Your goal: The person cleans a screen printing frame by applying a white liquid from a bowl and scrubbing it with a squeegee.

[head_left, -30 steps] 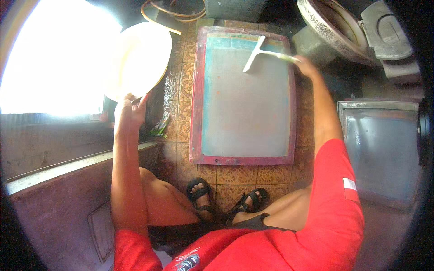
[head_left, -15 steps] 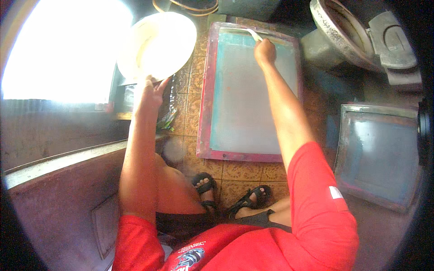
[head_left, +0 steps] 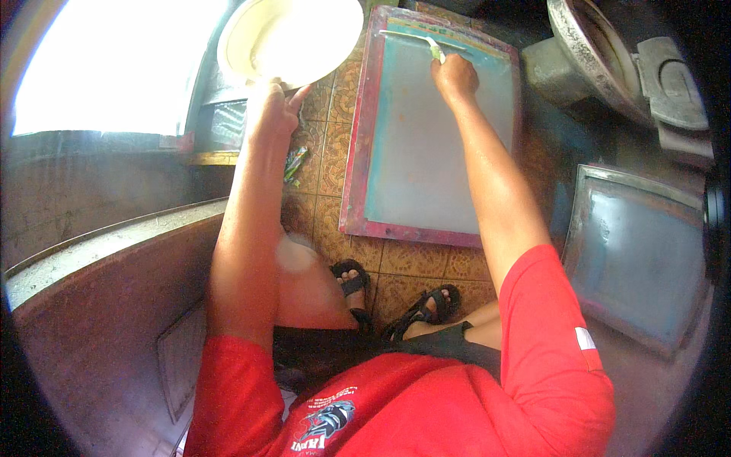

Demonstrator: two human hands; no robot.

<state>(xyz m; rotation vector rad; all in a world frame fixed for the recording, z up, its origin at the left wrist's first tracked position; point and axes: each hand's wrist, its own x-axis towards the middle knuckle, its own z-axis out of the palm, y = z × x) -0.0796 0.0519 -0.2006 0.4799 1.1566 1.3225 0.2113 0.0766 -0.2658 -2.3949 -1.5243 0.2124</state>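
My left hand [head_left: 276, 108] grips the near rim of a round cream-white basin [head_left: 304, 38], tilted up at the far left and cut by the upper edge of the picture. A large screen-printing frame [head_left: 362, 133] with a reddish border and turquoise-edged grey mesh lies ahead of me. Over its far end, my right hand [head_left: 457, 78] is closed around the pale handle of a squeegee [head_left: 435, 49]. The squeegee's long thin blade runs crosswise along the mesh near the far border; whether it touches is hard to tell.
A second, smaller screen frame [head_left: 638, 255] leans at the right. Beyond it stand a grimy round tub [head_left: 601, 65] and a grey plastic lid-like piece [head_left: 670, 80]. A low ledge [head_left: 122, 240] runs along the left, below a bright window [head_left: 106, 68]. Patterned brown tiles [head_left: 327, 217] cover the floor.
The squeegee and my right hand have come slightly nearer to me over the mesh, so more of the blade shows. My left hand still holds the basin; the whole view has shifted.
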